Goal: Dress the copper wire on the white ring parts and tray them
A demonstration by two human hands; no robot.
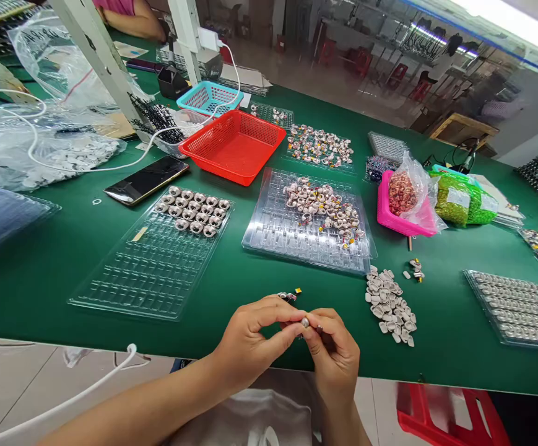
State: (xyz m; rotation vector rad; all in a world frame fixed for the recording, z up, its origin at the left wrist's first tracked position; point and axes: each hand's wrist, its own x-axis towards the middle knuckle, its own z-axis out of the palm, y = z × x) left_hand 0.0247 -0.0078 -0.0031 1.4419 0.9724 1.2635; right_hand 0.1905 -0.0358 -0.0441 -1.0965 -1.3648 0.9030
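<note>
Near the table's front edge, my left hand (254,331) and my right hand (336,353) meet fingertip to fingertip. Both pinch a small rounded, silvery-beige part (305,322); its exact kind is too small to tell. A dark bit shows between the right fingers. Just beyond the left fingers lies a small wired component (290,296) with a yellow tab. To the right of my hands spreads a pile of small beige shell pieces (389,303). Left of them, a clear blister tray (143,266) holds several rows of rounded beige parts (194,210) at its far end.
Stacked clear trays (291,251) bear a heap of wired beige parts (324,207). Behind are a red basket (236,152), a blue basket (210,98) and a phone (147,179). A pink basket (405,217) and a filled tray (514,306) stand right. A white cable (124,166) crosses the left.
</note>
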